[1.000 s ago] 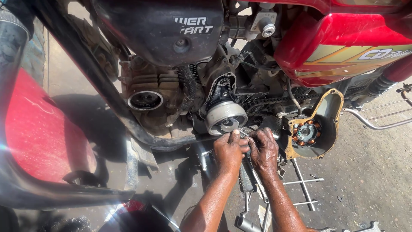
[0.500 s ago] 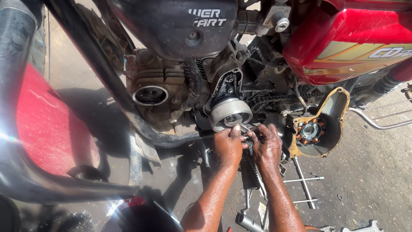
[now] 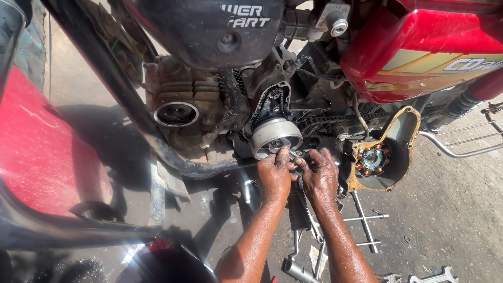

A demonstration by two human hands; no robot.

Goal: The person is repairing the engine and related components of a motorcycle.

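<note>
Head view: both hands' fingers (image 3: 291, 157) pinching a small part just below the silver rotor (image 3: 276, 137).

An open-air repair spot is showing here. A red motorcycle (image 3: 419, 52) is standing with its engine (image 3: 209, 110) opened, and spanners (image 3: 367, 220) are lying on sunlit concrete ground (image 3: 450, 199).

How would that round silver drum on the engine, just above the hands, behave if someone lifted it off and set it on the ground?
The round silver drum looks like thick solid metal, so it is probably stiff and heavy for its size. Being round, it could roll if set on its edge. The left hand and right hand look greasy, so it may be slippery.
</note>
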